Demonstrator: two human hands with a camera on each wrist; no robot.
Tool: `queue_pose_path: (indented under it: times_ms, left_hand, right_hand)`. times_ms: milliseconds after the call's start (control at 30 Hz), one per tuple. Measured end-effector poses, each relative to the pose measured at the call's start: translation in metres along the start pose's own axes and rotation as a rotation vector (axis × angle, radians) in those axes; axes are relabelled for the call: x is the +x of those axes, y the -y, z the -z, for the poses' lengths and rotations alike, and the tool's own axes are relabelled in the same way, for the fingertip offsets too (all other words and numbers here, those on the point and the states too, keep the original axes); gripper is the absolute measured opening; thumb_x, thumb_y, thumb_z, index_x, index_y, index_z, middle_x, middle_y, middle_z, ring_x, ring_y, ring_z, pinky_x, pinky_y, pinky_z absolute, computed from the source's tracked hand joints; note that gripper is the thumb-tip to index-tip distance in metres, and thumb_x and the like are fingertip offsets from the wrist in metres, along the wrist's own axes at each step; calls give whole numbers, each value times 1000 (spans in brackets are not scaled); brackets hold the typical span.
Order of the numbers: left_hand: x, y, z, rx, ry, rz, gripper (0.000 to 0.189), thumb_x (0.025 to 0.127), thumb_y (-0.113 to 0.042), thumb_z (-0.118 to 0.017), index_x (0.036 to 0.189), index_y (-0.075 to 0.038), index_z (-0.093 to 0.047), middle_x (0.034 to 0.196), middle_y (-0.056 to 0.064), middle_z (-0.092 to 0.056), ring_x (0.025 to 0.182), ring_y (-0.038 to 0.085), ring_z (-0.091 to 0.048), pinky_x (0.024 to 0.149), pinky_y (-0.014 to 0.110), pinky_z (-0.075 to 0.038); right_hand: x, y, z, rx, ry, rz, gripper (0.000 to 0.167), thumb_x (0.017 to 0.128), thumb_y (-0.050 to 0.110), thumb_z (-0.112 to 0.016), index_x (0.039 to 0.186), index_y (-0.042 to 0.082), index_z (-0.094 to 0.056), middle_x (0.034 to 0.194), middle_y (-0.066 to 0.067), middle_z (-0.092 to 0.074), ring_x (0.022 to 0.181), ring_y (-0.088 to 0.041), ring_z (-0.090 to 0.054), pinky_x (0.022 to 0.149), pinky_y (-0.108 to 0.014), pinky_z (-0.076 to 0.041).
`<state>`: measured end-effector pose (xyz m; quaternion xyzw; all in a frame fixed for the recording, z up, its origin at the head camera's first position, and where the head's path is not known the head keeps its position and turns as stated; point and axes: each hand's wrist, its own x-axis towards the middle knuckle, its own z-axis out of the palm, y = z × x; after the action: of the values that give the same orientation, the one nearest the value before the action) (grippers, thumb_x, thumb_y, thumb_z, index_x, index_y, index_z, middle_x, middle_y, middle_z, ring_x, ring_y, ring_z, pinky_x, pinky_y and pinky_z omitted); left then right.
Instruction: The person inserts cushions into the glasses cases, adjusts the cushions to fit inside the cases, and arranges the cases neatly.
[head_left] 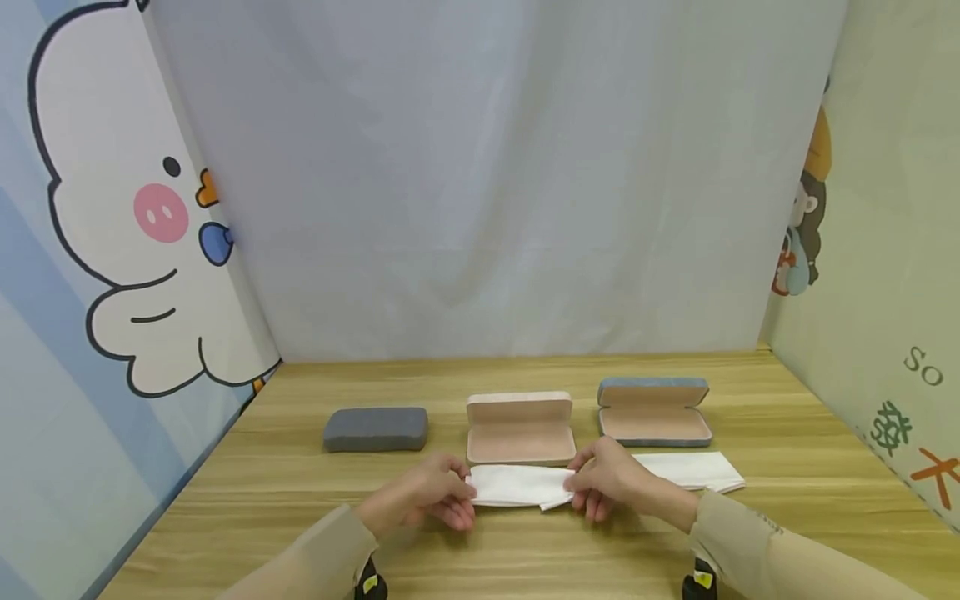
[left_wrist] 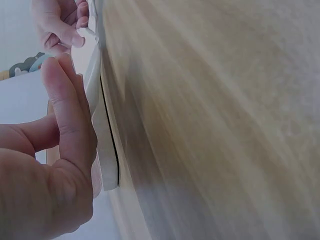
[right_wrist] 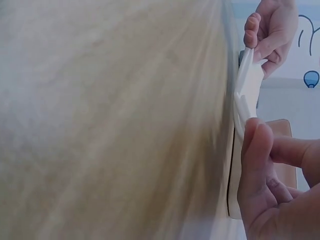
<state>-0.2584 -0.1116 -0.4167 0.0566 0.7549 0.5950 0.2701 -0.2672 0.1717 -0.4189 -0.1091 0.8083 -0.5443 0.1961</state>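
A folded white cloth is stretched between both hands, just in front of an open glasses case with a white shell and pinkish lining. My left hand pinches the cloth's left end between thumb and fingers. At the other end, my right hand pinches the right edge the same way. One corner of the cloth hangs loose near the right hand. In the right wrist view the cloth appears lifted in layers between the two hands.
A closed grey glasses case lies at the left. An open blue glasses case stands at the back right, and a second folded white cloth lies before it, partly behind the right hand. A pale curtain borders the wooden table.
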Motion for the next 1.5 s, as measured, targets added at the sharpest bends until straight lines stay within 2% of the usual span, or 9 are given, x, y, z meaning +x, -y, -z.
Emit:
queue_pose_path:
  times_ms: [133, 333, 467, 600, 767, 967, 1167, 1333, 1500]
  left_hand:
    - [0, -2, 3, -35, 9, 1, 13, 90, 6, -53, 90, -5, -44, 59, 5, -63, 48, 10, -63, 46, 19, -55]
    - [2, -9, 9, -68, -12, -11, 11, 89, 5, -55, 91, -3, -47, 59, 5, -64, 49, 10, -63, 47, 19, -55]
    - [6, -16, 15, -41, -21, -34, 10, 90, 4, -56, 90, -2, -48, 59, 5, -64, 49, 10, -64, 48, 20, -56]
    - [12, -23, 19, -11, -26, -40, 8, 91, 2, -56, 89, -2, -50, 59, 3, -64, 50, 9, -64, 48, 20, -56]
    - [20, -30, 24, -8, -52, -32, 8, 92, 2, -55, 99, 3, -51, 60, 4, -65, 50, 9, -64, 49, 20, -56]
    - [32, -28, 29, -15, -94, -18, 19, 92, 2, -56, 109, 6, -49, 62, 6, -66, 52, 11, -65, 51, 22, -58]
    - [42, -23, 31, -27, -106, -13, 11, 92, 3, -56, 102, 3, -51, 62, 6, -66, 52, 11, -65, 51, 22, -58]
    - [48, -22, 31, -45, -107, -9, 7, 92, 4, -56, 94, 1, -50, 61, 6, -66, 51, 11, -65, 50, 21, -57]
    - [51, -20, 30, -32, -121, 3, 8, 91, 4, -57, 96, 2, -51, 61, 7, -65, 50, 11, -64, 49, 22, -57]
  right_hand:
    - [1, 4, 2, 10, 2, 6, 33, 85, 5, -68, 109, -12, -53, 59, -7, -67, 40, -8, -58, 39, -21, -51]
    - [5, 11, 9, 23, -2, 12, 31, 86, 4, -67, 109, -12, -55, 60, -7, -68, 42, -8, -59, 41, -22, -53]
    - [12, 16, 14, 25, 1, 14, 28, 86, 4, -67, 106, -11, -56, 59, -5, -67, 43, -9, -59, 43, -23, -54]
    - [19, 20, 21, 49, -1, 8, 34, 86, 6, -68, 111, -12, -53, 59, -4, -67, 44, -9, -60, 44, -22, -54]
    - [26, 22, 27, 64, -9, 3, 36, 87, 7, -68, 114, -12, -52, 62, -4, -67, 46, -8, -60, 45, -20, -53]
    - [36, 18, 28, 73, -19, -13, 27, 88, 6, -67, 107, -10, -57, 61, -4, -67, 46, -8, -59, 44, -20, -52]
    - [45, 16, 25, 86, -54, -38, 17, 88, 4, -67, 97, -8, -59, 58, -4, -65, 44, -8, -58, 42, -20, -50]
    - [49, 15, 25, 75, -69, -44, 16, 88, 4, -66, 95, -7, -59, 56, -2, -64, 43, -7, -57, 41, -19, -50]
    - [51, 12, 24, 57, -82, -45, 14, 87, 3, -66, 94, -7, -58, 55, -2, -63, 42, -7, -56, 40, -19, -49]
